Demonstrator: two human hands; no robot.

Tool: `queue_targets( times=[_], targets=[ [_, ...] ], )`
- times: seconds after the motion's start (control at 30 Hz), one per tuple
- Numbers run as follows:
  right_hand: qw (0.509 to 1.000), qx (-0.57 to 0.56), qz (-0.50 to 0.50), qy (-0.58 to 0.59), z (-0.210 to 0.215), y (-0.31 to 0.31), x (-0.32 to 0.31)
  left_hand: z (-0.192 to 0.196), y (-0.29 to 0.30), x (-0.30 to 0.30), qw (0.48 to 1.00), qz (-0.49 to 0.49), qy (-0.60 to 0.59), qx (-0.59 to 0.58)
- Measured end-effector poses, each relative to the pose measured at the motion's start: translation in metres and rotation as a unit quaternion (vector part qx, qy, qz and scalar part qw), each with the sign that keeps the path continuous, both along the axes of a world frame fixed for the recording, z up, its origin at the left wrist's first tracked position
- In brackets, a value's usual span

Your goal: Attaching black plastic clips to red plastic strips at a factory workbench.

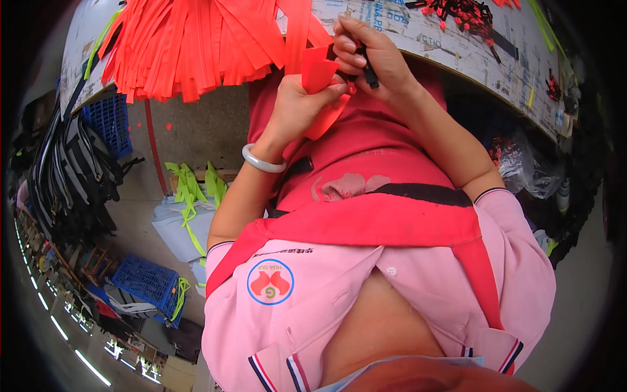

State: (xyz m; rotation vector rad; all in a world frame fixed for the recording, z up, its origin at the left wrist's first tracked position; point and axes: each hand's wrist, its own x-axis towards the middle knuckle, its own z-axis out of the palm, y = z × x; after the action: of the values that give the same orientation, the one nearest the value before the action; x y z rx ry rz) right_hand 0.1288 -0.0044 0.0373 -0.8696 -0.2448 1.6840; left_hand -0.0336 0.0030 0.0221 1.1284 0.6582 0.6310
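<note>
My left hand point(302, 108) is closed round a bright red-orange fabric strip point(318, 72), whose ends stick out above and below the fist. Close beside it, my right hand point(379, 57) has its fingers curled on a short, dark black piece point(370, 75); its exact kind is hard to make out. A small red bit shows between the two hands. Both hands are over my lap at the table's near edge, in front of a red apron point(366, 157). To their left, a thick bundle of red-orange strips point(189, 46) hangs over the table edge.
On the worn white table point(431, 42) lies a heap of small black and red parts point(460, 16). Black and grey straps point(72, 170) hang at left, near a blue crate point(108, 124). Yellow-green strips point(188, 189) lie lower left. A clear plastic bag point(532, 166) is at right.
</note>
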Motion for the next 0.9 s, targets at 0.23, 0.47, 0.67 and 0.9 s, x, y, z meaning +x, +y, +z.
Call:
queue_targets(
  times=[0.23, 0.47, 0.67, 0.9],
  targets=[
    [1.000, -0.019, 0.016, -0.011, 0.013, 0.002, 0.021, -0.014, 0.005, -0.016, 0.997, 0.018, 0.038, -0.072],
    [0.997, 0.047, -0.011, -0.064, 0.007, 0.003, -0.006, -0.012, -0.003, -0.007, 0.998, -0.043, 0.051, 0.013],
    [0.972, 0.093, 0.050, -0.209, -0.001, 0.001, 0.029, -0.010, -0.002, -0.019, 0.997, 0.069, 0.033, -0.034],
    [0.838, 0.160, 0.176, -0.491, -0.001, -0.031, -0.006, -0.014, -0.005, -0.017, 0.989, 0.077, 0.069, 0.105]
  ],
)
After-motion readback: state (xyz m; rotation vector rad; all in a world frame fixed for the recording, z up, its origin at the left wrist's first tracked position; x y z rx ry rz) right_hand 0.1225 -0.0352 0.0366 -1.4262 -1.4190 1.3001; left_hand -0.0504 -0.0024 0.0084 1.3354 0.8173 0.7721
